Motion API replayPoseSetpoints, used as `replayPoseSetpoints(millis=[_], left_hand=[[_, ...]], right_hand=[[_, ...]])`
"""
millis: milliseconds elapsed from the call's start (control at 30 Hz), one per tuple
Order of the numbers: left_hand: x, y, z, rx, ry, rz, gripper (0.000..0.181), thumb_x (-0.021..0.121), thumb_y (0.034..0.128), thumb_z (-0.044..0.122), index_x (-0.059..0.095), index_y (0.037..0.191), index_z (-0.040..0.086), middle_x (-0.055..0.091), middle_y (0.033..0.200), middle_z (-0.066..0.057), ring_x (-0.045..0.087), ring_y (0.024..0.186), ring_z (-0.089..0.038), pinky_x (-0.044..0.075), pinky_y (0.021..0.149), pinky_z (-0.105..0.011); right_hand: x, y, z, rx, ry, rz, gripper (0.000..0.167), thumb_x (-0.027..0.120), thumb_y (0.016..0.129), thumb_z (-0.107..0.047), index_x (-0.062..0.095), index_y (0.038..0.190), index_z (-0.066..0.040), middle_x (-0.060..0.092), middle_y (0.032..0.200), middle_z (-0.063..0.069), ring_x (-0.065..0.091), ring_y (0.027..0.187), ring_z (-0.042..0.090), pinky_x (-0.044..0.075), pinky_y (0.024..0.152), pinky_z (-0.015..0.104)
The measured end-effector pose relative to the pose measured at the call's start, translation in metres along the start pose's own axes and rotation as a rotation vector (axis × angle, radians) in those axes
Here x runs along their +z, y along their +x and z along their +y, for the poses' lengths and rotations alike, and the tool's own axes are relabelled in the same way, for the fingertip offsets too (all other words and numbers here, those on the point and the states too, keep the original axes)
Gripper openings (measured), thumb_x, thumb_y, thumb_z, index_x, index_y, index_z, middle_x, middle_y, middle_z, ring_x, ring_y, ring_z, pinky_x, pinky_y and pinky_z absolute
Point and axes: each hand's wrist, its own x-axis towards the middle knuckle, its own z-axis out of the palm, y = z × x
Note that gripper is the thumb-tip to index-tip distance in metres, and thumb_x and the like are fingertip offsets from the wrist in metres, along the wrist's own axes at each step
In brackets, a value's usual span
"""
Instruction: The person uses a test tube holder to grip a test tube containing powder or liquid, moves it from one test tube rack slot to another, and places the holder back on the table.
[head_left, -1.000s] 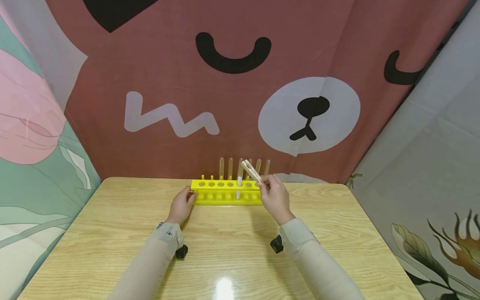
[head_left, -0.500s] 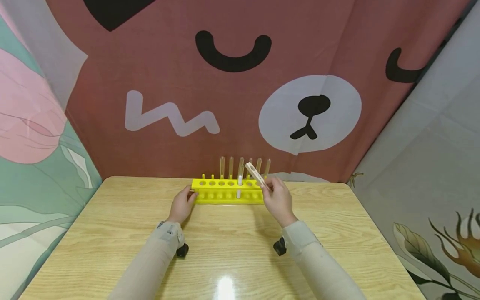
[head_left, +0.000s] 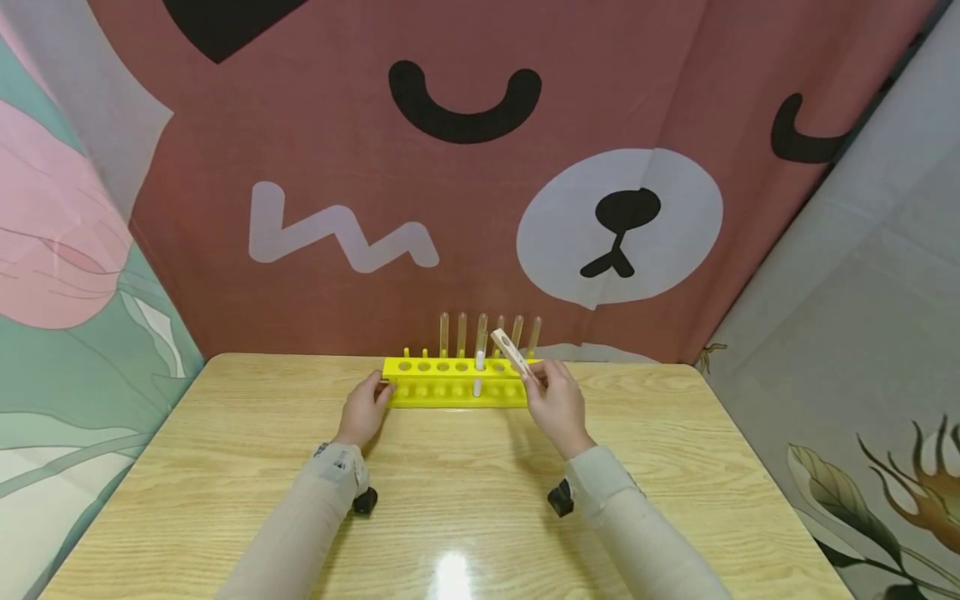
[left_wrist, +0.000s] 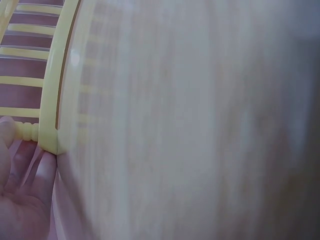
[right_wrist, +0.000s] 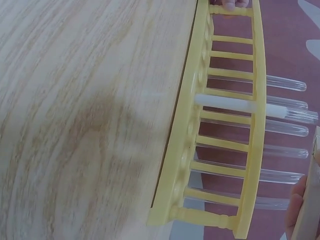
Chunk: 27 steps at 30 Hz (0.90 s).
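Note:
A yellow test tube rack (head_left: 435,402) stands at the table's back edge. My left hand (head_left: 363,410) grips its left end; in the left wrist view the fingers (left_wrist: 42,175) lie round the end post. One tube with a white lower part (head_left: 480,360) stands in a front hole, its top clear. Several clear upturned tubes (head_left: 444,335) stand on the pegs behind. My right hand (head_left: 558,405) pinches a wooden clamp (head_left: 510,350) above the rack's right part, its tip pointing up and left, apart from the white-filled tube.
The wooden table (head_left: 450,467) reflects a bright light near its front. A curtain with a bear print (head_left: 337,308) hangs directly behind the rack. Patterned cloths hang at both sides. A black device sits under each wrist.
The wooden clamp in my right hand has moved right, away from the white-filled tube, and its jaws look closer together. My left hand has stayed on the rack's left end.

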Motion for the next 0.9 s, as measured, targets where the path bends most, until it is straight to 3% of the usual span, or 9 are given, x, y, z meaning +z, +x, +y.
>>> replayPoseSetpoints(millis=[900], left_hand=[[0.001, 0.000, -0.002, 0.004, -0.005, 0.009, 0.017, 0.057, 0.1056, 0.017, 0.059, 0.115, 0.003, 0.069, 0.111, -0.018, 0.065, 0.105, -0.034, 0.052, 0.091, -0.051]], right_hand=[[0.011, -0.016, 0.010, 0.004, 0.023, 0.008, 0.010, 0.074, 0.092, -0.006, 0.069, 0.100, -0.002, 0.062, 0.089, 0.007, 0.059, 0.077, 0.021, 0.049, 0.065, 0.034]])
